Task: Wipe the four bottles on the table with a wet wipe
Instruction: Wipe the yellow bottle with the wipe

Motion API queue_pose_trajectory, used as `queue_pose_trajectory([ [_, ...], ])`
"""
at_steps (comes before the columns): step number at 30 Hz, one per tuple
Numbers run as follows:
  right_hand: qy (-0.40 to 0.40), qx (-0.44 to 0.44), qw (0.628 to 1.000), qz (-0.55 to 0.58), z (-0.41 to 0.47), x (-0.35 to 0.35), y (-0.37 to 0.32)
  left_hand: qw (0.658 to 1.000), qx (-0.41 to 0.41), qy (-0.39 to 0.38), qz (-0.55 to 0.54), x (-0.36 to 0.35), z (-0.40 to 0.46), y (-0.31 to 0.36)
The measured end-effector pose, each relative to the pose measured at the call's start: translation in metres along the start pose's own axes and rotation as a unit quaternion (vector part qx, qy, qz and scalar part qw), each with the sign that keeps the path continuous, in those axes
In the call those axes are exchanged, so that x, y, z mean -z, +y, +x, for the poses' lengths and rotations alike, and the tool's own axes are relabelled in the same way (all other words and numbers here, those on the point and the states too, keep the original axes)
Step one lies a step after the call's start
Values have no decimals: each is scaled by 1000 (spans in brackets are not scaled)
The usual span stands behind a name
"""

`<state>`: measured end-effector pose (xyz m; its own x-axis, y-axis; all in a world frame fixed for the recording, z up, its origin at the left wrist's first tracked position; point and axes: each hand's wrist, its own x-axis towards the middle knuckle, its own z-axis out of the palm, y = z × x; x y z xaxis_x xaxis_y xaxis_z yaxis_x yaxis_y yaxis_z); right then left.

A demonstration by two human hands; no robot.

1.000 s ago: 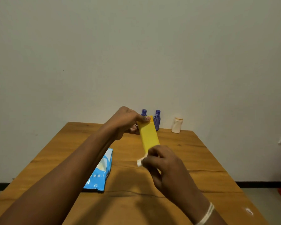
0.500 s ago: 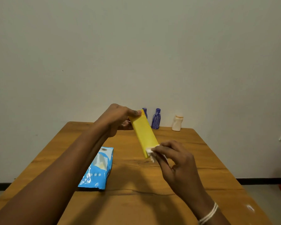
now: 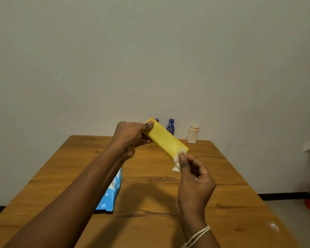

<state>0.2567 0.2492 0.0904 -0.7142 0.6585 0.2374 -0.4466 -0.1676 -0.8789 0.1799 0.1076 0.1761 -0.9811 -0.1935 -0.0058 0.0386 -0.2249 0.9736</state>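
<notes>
**Yellow bottle held above the wooden table, wipe pressed to its lower end**

Closest to the wearer, both forearms reach out over the wooden table (image 3: 231, 176), and a pale cord bracelet (image 3: 197, 236) circles the right wrist. On the table under the left forearm lies a blue wet-wipe pack (image 3: 108, 199); the arm covers most of it, so only its right-hand strip and near corner show, and its printing cannot be read.

Above the middle of the table the right hand (image 3: 193, 183) pinches a small white wet wipe (image 3: 178, 159) between thumb and fingers and holds it against the lower, nearer end of the yellow bottle (image 3: 166, 138). The wipe is crumpled and partly behind the thumb. The bottle is a flat, oblong shape, tilted, its far end higher and to the left. That far end is clamped in the left hand (image 3: 131, 138), thumb on top and fingers beneath, so whatever cap it has is hidden. The bottle is clear of the table surface.

At the table's far edge, against the wall, stand three more bottles. One blue bottle (image 3: 157, 120) is almost wholly hidden behind the yellow one, only its cap peeping out. A second blue bottle (image 3: 170, 126) stands just right of it, partly covered lower down. A white bottle (image 3: 193, 134) stands apart, further right, in full sight.
</notes>
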Motion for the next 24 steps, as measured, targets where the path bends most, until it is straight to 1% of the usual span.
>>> queue_pose_trajectory([
  [2, 22, -43, 999, 24, 23, -2, -7, 1000, -12, -13, 11, 1, -1, 1],
  [4, 9, -75, 996, 46, 29, -5, -10, 1000, -21, -11, 3, 1, -1, 2],
  [6, -11, -97, 994, 40, 12, -7, -5, 1000, -28, 0, -6, 1, 0, 2],
  [8, -19, -139, 988, 66, -8, -7, -1, 1000, -26, -7, -9, 2, 0, 2],
  [12, -4, -243, 956, 162, 9, -5, -10, 998, -30, -50, -13, 8, 1, -1],
  [15, -55, -289, 935, 198, 21, -3, -17, 995, -57, -85, -3, 14, 2, 3],
  [18, -88, -335, 908, 236, 19, 2, -15, 984, -75, -154, 37, 20, 2, 10],
  [19, -88, -342, 905, 238, 19, 5, -14, 980, -71, -179, 52, 21, 1, 13],
  [21, -80, -333, 913, 221, 15, 11, -10, 971, -49, -218, 87, 20, -2, 15],
  [23, -82, -297, 935, 174, 9, 14, -5, 961, -28, -250, 115, 16, -6, 13],
  [24, -97, -271, 947, 140, 6, 16, -3, 958, -20, -264, 113, 13, -8, 9],
])
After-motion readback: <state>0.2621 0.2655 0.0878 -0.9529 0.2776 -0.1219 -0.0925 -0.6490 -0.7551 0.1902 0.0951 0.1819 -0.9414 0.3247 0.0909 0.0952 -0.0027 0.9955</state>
